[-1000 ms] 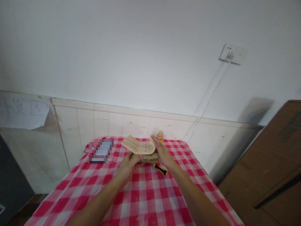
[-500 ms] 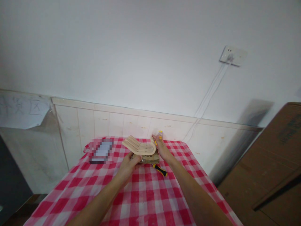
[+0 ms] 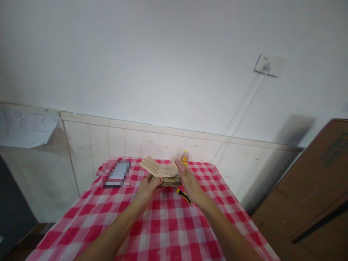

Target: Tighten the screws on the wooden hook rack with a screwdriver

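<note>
A curved, slatted wooden piece sits over a flat brown block at the far end of the red-and-white checked table. My left hand grips the near left edge of this wooden assembly, fingers curled under it. My right hand has its fingers stretched along the right end of the curved piece, touching it. A small yellow bottle stands just behind my right fingertips. A yellow-and-black tool lies on the cloth, partly under my right hand.
A pixelated dark flat object lies at the table's far left. The table stands against a white panelled wall. A wall socket with white cables hangs upper right. A brown cardboard box stands to the right.
My right hand has drawn back a little from the yellow bottle and now rests along the right end of the wooden piece. The left hand keeps its grip.
</note>
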The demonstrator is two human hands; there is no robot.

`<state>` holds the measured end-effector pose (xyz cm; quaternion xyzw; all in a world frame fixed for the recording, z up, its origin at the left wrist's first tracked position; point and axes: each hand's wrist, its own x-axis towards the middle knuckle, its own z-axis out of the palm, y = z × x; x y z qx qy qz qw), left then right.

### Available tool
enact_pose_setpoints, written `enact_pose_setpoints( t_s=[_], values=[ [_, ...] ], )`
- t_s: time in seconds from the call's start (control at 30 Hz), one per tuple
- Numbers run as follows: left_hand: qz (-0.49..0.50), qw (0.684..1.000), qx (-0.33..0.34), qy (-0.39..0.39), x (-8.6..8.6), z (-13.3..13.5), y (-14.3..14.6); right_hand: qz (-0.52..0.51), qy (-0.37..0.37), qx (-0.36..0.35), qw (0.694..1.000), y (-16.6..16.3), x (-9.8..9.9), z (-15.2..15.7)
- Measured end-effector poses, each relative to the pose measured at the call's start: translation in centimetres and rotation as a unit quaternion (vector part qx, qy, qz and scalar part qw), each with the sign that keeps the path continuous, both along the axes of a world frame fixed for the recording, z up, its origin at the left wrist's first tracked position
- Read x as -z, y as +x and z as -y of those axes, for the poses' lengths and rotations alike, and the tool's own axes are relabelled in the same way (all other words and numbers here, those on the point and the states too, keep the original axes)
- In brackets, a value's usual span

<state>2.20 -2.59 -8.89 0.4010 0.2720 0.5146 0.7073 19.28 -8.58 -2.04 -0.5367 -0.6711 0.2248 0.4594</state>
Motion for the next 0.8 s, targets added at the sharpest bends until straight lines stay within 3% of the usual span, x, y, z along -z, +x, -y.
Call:
enact_pose_setpoints(
  t_s=[0.33, 0.57, 0.8],
  values=[
    [-0.005, 1.0, -0.01, -0.006, -0.8, 0.5, 0.0, 0.007, 0.019, 0.004, 1.0, -0.5, -0.6, 2.5],
    [-0.053, 0.998, -0.034, -0.002, -1.2, 0.5, -0.3, 0.091, 0.047, 0.032, 0.994, 0.1, 0.2, 2.2],
    [-0.067, 0.997, 0.001, 0.044, 0.0, 0.1, -0.5, 0.117, 0.033, 0.013, 0.993, 0.4, -1.8, 0.8]
  ],
)
